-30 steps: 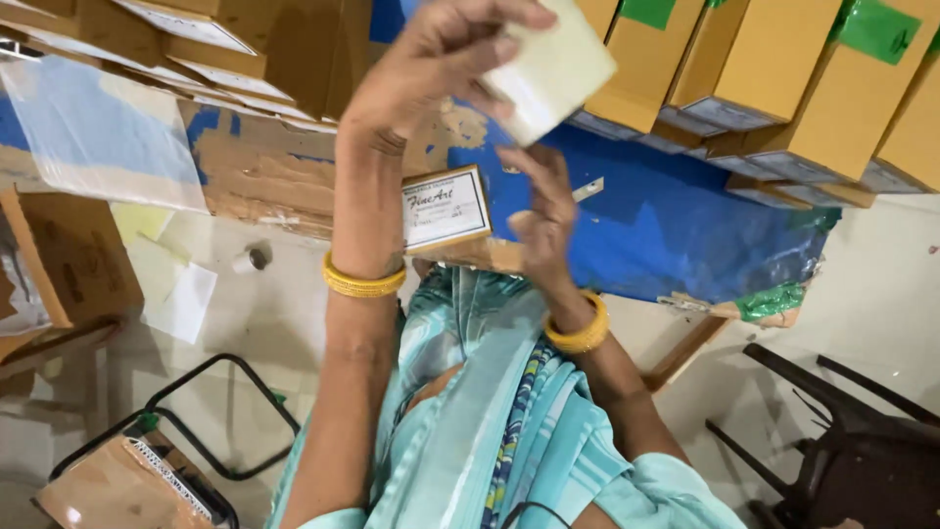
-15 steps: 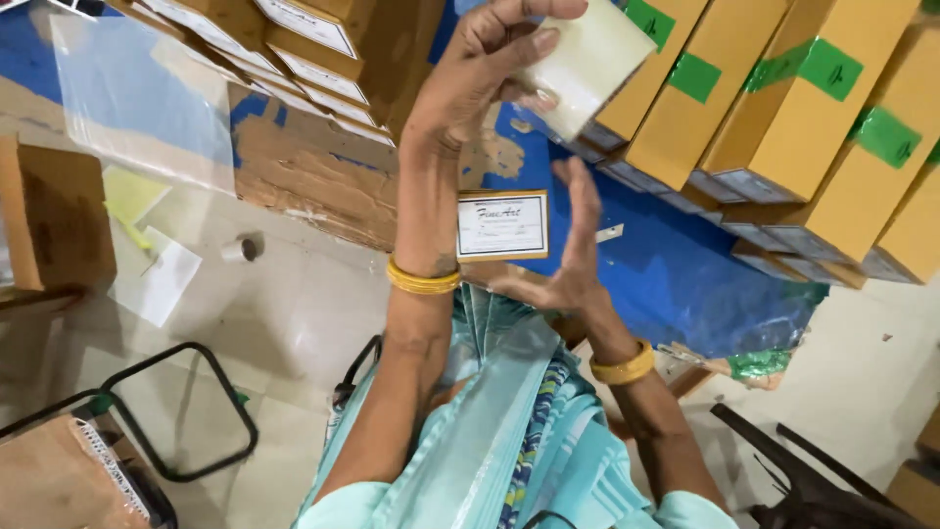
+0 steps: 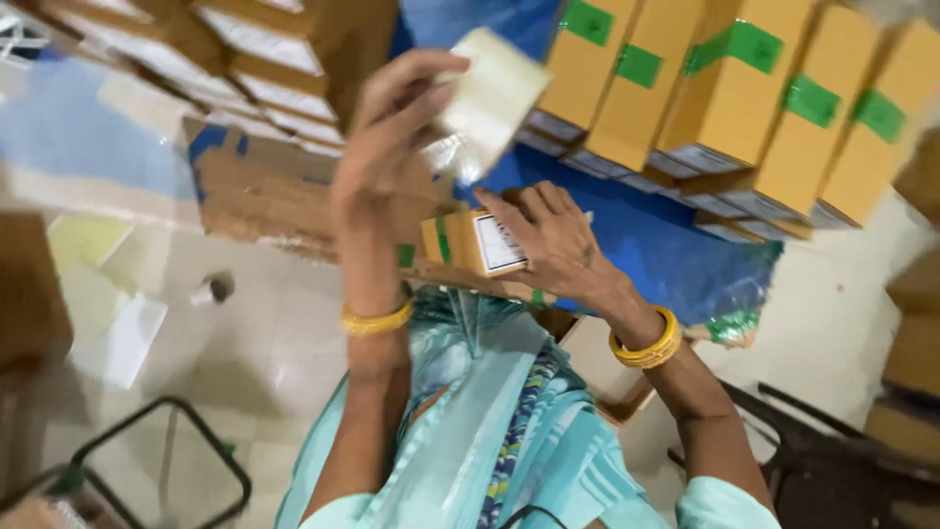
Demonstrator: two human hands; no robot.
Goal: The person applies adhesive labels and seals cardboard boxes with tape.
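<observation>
Since half a second ago the small yellow cardboard box with green tape and a white label [image 3: 477, 242] has been turned: its labelled face was then shown flat toward the camera, and now it is tipped so that a yellow side with a green strip is seen beside the label. The right hand [image 3: 558, 240], which was then spread open behind the box, is now closed over it from the right, fingers laid across its top and label end. The left hand [image 3: 387, 162] is seen raised as before, the pale cream rectangular block in clear film [image 3: 487, 98] pinched between thumb and fingertips, now tilted and a little blurred.

The box is held in mid-air above the lap, in front of the blue plastic sheet [image 3: 636, 235] and below the rows of larger yellow cartons with green tape [image 3: 725, 93]. It is judged light and fairly stiff, easily carried by one hand; its edges and short ends would be the firm places to grasp, the broad faces being likelier to dent. The wrapped block is judged light too, its film probably slippery, so a pinch across its narrow edges looks wise.
</observation>
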